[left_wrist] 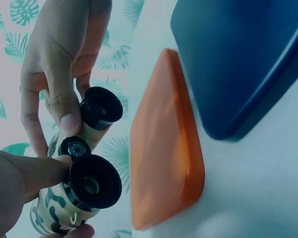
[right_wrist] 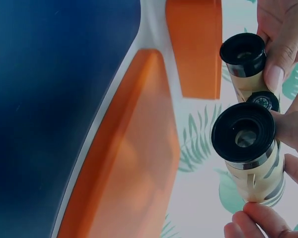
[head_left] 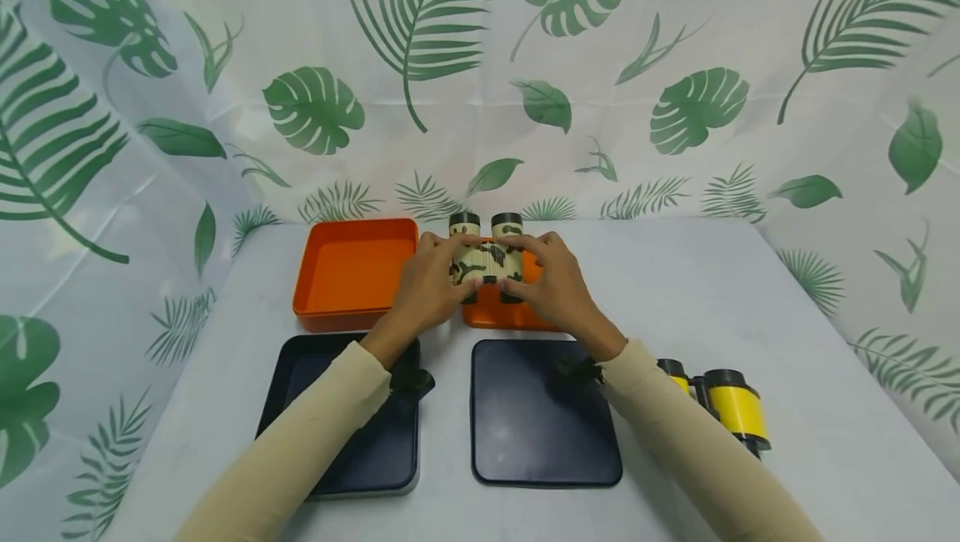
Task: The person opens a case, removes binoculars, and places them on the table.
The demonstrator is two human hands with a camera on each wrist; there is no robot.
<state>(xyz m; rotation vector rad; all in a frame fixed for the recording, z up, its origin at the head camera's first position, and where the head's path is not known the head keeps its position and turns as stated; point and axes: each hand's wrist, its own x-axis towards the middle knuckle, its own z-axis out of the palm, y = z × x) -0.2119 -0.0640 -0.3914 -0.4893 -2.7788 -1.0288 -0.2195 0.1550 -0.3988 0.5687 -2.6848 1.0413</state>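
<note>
Both hands hold a pair of camouflage-patterned binoculars (head_left: pixel 491 263) up over a flat orange lid (head_left: pixel 517 315). My left hand (head_left: pixel 429 279) grips the left barrel with thumb and fingers, while my right hand (head_left: pixel 557 282) grips the right one. In the left wrist view, the black eyepieces (left_wrist: pixel 92 182) face the camera, and a thumb lies on either side of the small compass dial (left_wrist: pixel 76 148). The right wrist view shows the same binoculars (right_wrist: pixel 256 176) clear of the lid, with fingertips under one barrel. Some fingers are hidden behind the barrels.
An orange box (head_left: pixel 356 271) stands at the back left. Nearer are a dark blue box (head_left: pixel 384 450), partly behind the left forearm, and a dark blue lid (head_left: pixel 543 429). Yellow and black binoculars (head_left: pixel 738 410) lie on the right, partly covered by the right sleeve (head_left: pixel 675 434).
</note>
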